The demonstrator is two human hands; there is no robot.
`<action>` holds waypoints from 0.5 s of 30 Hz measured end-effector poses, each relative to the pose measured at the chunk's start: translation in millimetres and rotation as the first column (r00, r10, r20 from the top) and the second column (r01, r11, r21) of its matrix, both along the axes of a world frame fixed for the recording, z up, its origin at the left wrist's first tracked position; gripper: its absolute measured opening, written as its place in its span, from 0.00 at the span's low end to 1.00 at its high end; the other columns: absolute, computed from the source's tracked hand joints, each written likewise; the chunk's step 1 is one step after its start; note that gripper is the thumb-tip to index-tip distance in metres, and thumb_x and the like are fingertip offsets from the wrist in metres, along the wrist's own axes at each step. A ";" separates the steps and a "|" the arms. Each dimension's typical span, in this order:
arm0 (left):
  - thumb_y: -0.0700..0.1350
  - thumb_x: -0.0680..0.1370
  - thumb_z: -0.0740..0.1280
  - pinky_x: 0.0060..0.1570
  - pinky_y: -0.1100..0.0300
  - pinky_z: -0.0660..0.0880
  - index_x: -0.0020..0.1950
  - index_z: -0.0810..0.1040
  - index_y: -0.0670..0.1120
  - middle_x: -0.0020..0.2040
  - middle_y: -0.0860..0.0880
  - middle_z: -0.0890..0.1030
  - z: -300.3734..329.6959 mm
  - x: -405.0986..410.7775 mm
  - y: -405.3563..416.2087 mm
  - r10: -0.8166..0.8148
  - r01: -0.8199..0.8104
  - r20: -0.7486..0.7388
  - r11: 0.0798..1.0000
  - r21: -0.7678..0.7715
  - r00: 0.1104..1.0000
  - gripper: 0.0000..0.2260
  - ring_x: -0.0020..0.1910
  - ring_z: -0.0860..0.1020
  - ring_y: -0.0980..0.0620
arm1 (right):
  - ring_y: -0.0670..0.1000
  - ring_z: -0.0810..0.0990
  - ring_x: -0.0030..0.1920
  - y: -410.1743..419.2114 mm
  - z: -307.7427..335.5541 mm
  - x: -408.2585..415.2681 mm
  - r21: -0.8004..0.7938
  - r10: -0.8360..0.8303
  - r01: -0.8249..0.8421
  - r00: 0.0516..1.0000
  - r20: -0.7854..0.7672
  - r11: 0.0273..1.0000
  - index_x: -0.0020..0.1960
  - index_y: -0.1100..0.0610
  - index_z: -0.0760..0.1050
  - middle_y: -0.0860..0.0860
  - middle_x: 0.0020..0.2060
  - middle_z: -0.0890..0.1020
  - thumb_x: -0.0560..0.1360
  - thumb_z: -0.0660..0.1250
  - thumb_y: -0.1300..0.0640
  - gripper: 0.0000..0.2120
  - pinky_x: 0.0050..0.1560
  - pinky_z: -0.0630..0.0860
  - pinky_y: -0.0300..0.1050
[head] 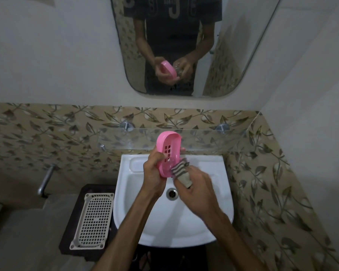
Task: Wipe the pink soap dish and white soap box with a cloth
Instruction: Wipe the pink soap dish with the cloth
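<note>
While over sink (pixel 219 202):
Left hand (pixel 155 169): fingers gripping pink soap dish (pixel 167 151), upright.
Right hand (pixel 196 190): fingers gripping striped cloth (pixel 181 171), touching dish's lower edge.

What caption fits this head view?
Over the white sink, left hand holds the pink soap dish while right hand wipes it with a striped cloth.

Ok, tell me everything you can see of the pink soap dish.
The pink soap dish is an oval tray of glossy plastic, it seems, with a raised rim and a cluster of small rectangular drain holes in its floor. It is held up on end over the white sink, its hollow side facing the camera. The left hand grips its left edge, and the striped cloth in the right hand presses against its lower right rim.
</note>
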State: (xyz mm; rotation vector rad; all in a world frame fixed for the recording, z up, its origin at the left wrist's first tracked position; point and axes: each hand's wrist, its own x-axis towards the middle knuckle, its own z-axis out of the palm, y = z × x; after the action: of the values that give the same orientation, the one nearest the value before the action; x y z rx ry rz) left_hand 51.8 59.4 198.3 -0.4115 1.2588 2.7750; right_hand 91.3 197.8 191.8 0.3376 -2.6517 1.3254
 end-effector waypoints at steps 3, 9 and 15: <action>0.44 0.63 0.69 0.50 0.47 0.82 0.67 0.76 0.33 0.58 0.28 0.81 -1.1 1.1 2.6 -0.007 0.007 -0.020 0.999 0.044 1.000 0.34 0.49 0.83 0.34 | 0.52 0.77 0.33 -3.2 -0.9 3.5 -0.080 0.018 -0.016 1.000 0.024 0.997 0.40 0.55 0.75 0.51 0.34 0.79 0.79 0.69 0.59 0.09 0.34 0.76 0.54; 0.44 0.70 0.61 0.53 0.45 0.80 0.67 0.77 0.35 0.58 0.29 0.81 -3.1 2.1 2.8 -0.017 0.019 -0.032 0.997 0.073 0.999 0.27 0.49 0.82 0.34 | 0.47 0.80 0.38 -3.5 -3.5 11.6 -0.107 0.068 -0.058 0.994 0.085 0.993 0.45 0.49 0.76 0.49 0.39 0.81 0.81 0.68 0.54 0.06 0.39 0.79 0.48; 0.43 0.70 0.63 0.46 0.47 0.83 0.61 0.81 0.37 0.53 0.32 0.84 -9.6 2.2 3.6 0.015 -0.014 -0.016 0.998 0.054 1.000 0.22 0.46 0.84 0.35 | 0.54 0.81 0.35 0.4 -6.0 10.6 -0.094 0.014 0.001 0.986 0.164 0.996 0.43 0.58 0.79 0.53 0.35 0.82 0.82 0.64 0.54 0.13 0.40 0.80 0.57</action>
State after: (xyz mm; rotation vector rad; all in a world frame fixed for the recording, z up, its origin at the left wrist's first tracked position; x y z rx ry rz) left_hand 54.0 63.0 188.7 -0.3962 1.1862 2.8226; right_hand 101.8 198.2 185.8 0.2341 -2.7092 1.5359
